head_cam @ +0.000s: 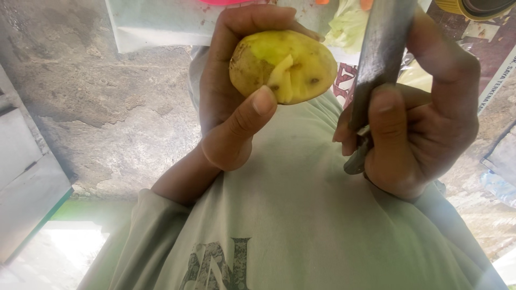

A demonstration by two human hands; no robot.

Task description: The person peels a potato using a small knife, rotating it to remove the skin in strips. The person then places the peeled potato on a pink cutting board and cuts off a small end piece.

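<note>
left hand [231, 102] grips a half-peeled potato [282, 65]; right hand [419, 123] clenches a knife [379, 59], perhaps a cleaver.

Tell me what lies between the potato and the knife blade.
In the head view, nothing is held between the potato in the left hand and the knife in the right hand; only the pale shirt shows behind that gap.

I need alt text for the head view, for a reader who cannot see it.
The left hand holds a half-peeled yellow potato, thumb on its cut side. The right hand grips a large knife, blade pointing away. Below them is a pale shirt; concrete floor lies behind.
</note>
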